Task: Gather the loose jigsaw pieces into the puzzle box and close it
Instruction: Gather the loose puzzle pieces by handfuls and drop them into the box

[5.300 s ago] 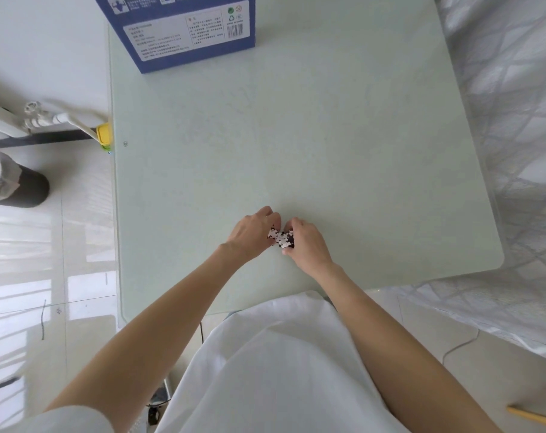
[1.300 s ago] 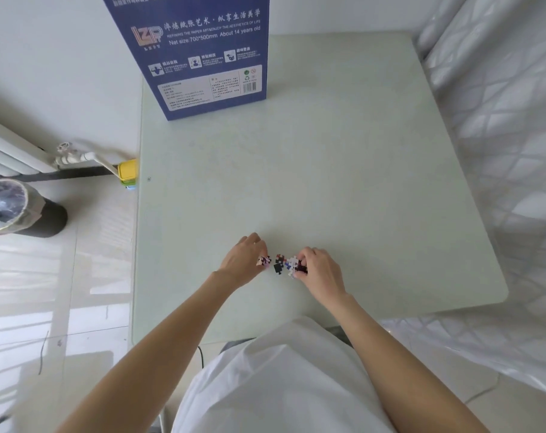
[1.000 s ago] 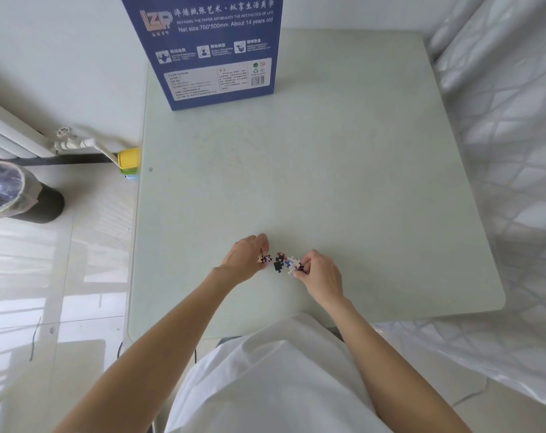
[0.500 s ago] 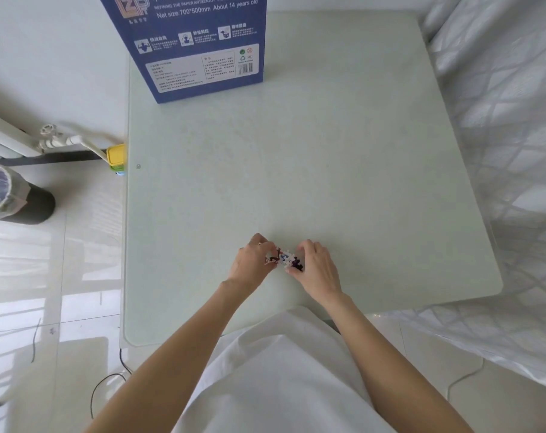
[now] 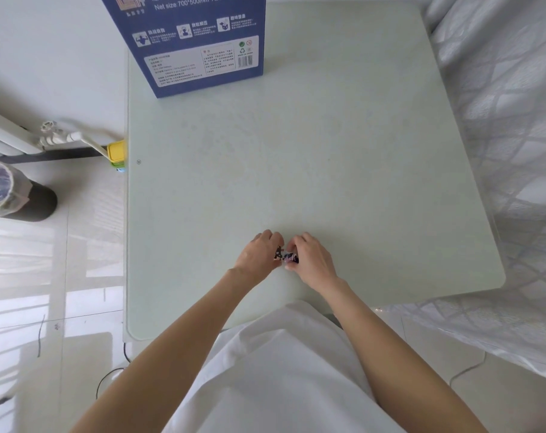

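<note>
Since a second ago your left hand [image 5: 259,256] and right hand [image 5: 310,260] close in, bunching the small dark loose jigsaw pieces [image 5: 285,256] | both hands curl round them on the pale green tabletop [image 5: 328,151] | tall blue cardboard puzzle box [image 5: 196,42] stands well apart at the far edge | next, I judge: lift and carry the pieces.

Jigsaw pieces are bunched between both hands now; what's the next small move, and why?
Probably close both hands on the jigsaw pieces and lift them: left hand and right hand flank them, while the puzzle box stands at the table's far edge.
</note>
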### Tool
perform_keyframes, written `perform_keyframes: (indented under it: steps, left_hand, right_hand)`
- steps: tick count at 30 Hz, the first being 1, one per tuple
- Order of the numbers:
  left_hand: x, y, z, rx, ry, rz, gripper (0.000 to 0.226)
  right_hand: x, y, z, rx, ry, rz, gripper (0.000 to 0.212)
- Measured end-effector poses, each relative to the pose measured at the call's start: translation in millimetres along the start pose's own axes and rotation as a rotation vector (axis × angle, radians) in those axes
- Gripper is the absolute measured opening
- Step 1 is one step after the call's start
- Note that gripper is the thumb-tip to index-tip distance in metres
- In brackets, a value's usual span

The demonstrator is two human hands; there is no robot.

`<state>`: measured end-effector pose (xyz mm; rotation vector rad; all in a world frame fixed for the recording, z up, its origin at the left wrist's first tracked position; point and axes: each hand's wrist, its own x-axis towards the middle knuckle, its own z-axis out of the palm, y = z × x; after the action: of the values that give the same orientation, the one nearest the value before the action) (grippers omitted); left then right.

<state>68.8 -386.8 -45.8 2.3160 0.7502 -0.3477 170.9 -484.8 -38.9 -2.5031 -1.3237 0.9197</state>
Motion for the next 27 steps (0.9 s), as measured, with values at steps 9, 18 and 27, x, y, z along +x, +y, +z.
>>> perform_keyframes:
  steps: [9,18,27]
  left_hand:
    - [-5,0,2,0.017,0.022,0.088,0.026]
    - [-15,-13,5,-0.092,0.048,0.023,0.026]
    - [-23,-15,10,-0.011,0.148,0.077,0.016]
  right_hand:
    - [-1,0,1,-0.054,-0.01,-0.036,0.018]
    - [-7,2,3,0.052,0.025,-0.024,0.027]
    - [-2,8,2,0.09,-0.049,-0.067,0.021]
